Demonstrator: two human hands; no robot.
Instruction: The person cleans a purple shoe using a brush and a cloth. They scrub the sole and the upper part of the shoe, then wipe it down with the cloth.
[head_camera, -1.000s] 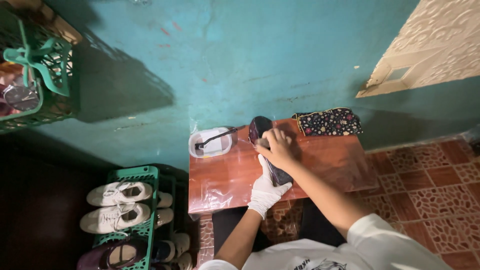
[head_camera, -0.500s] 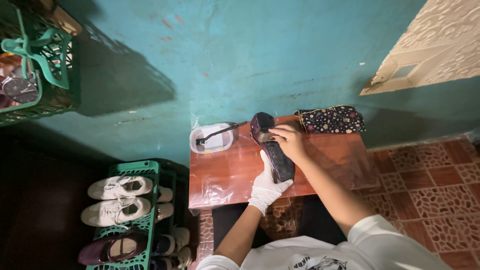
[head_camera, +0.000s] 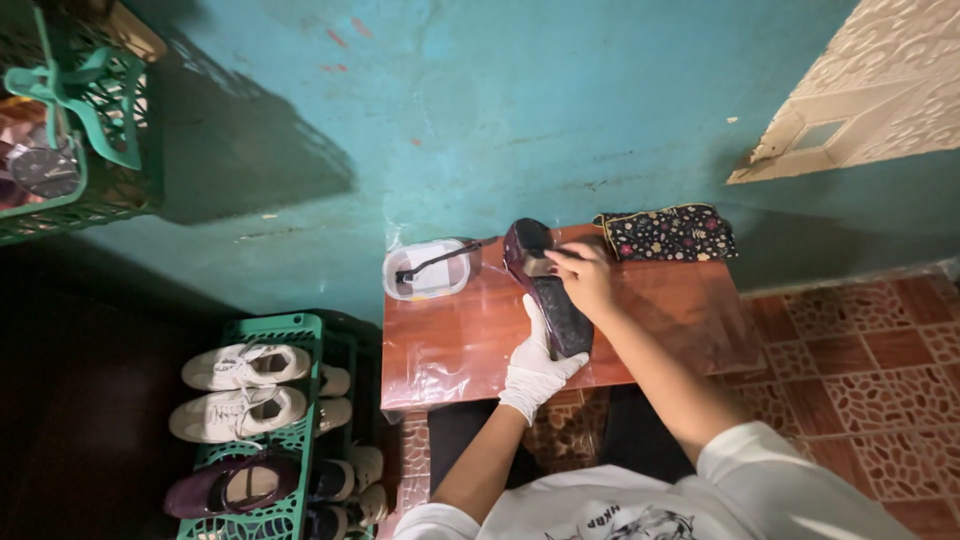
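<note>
Just gloved left hand (head_camera: 535, 362) (under dark shoe (head_camera: 548, 290))

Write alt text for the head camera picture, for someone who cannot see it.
A gloved left hand steadies a dark shoe, sole up, on a small wooden table while the bare right hand presses on the sole. A clear tub sits nearby.

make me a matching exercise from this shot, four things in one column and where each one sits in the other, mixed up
Things:
1. dark shoe
2. clear tub
3. patterned pouch
4. white sneakers

Places:
A. on the green rack left of the table
B. far right of the table, against the wall
C. between the gloved left hand and the bare right hand
D. far left corner of the table

Pairs: 1-C, 2-D, 3-B, 4-A
</note>
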